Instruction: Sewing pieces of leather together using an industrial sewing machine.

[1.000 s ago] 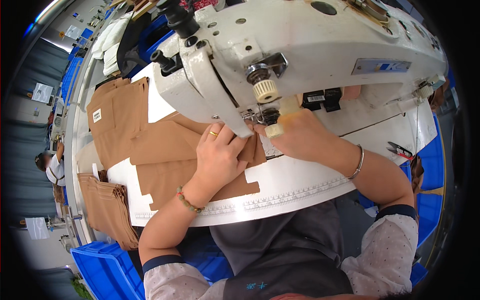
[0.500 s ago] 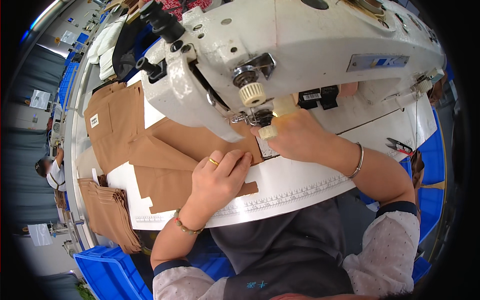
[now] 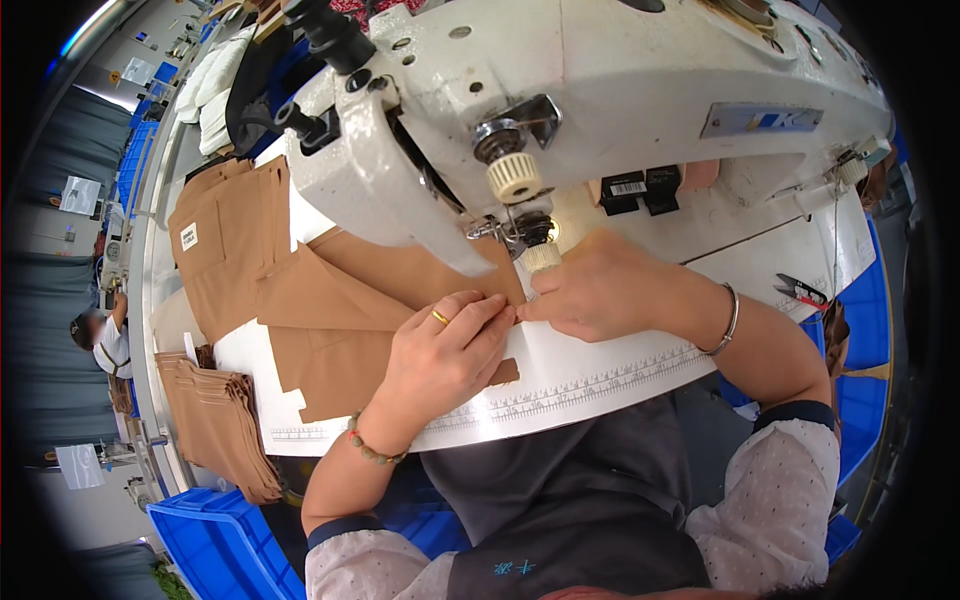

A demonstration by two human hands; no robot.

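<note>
Brown fabric pieces [image 3: 330, 335] lie layered on the white worktop of a sewing machine [image 3: 640, 80], below its presser foot and needle area [image 3: 505, 235]. My left hand [image 3: 450, 355], with a gold ring and bead bracelet, grips the fabric's right edge between closed fingers. My right hand [image 3: 590, 290], with a silver bangle, pinches that same edge just below the machine's cream knob [image 3: 540, 255]; its fingertips almost meet my left thumb. A small dark-and-red thread snipper [image 3: 800, 292] lies to the right of my right wrist.
Stacks of brown pieces [image 3: 220, 245] [image 3: 210, 420] sit on the left. Blue bins [image 3: 210, 540] stand at lower left and at right [image 3: 860, 420]. White folded material [image 3: 205, 100] lies at upper left. A co-worker [image 3: 105, 340] works at the far left. A ruler strip [image 3: 560, 395] edges the worktop.
My left hand has drawn back from the presser foot toward me onto the fabric edge. My right hand has moved down from beside the needle to meet it.
</note>
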